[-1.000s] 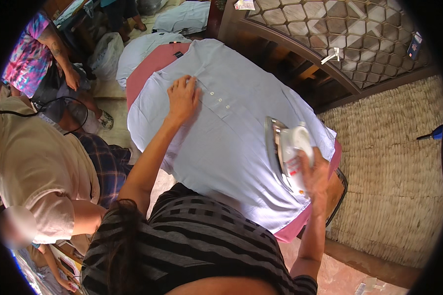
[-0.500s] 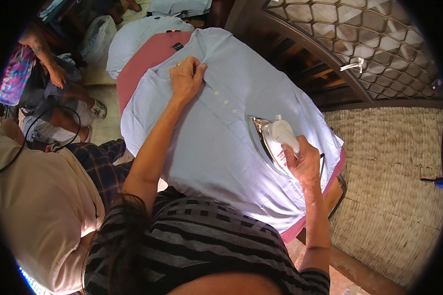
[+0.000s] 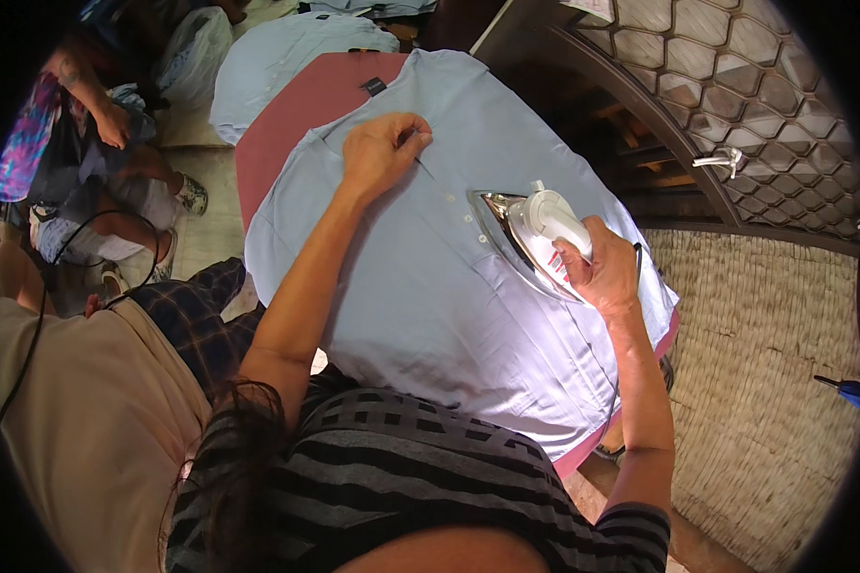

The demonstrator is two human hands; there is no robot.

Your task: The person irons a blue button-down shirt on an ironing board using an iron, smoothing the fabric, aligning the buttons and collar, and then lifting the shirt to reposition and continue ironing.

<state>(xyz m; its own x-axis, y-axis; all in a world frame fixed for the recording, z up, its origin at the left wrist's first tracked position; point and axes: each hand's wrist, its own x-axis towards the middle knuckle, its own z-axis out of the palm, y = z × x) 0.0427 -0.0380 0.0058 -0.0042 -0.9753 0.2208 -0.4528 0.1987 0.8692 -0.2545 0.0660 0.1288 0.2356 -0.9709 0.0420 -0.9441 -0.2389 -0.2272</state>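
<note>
The iron, clamped in the right hand, has slid beside the buttons, while the left hand pinches the shirt toward the ironing board's far edge.

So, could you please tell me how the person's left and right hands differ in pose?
The left hand has thumb and fingers close together at the light blue shirt; the right hand grips the white iron. The left hand is nearer the small black tag, the right hand nearer the mat. Both are ungloved and over the shirt.
</note>
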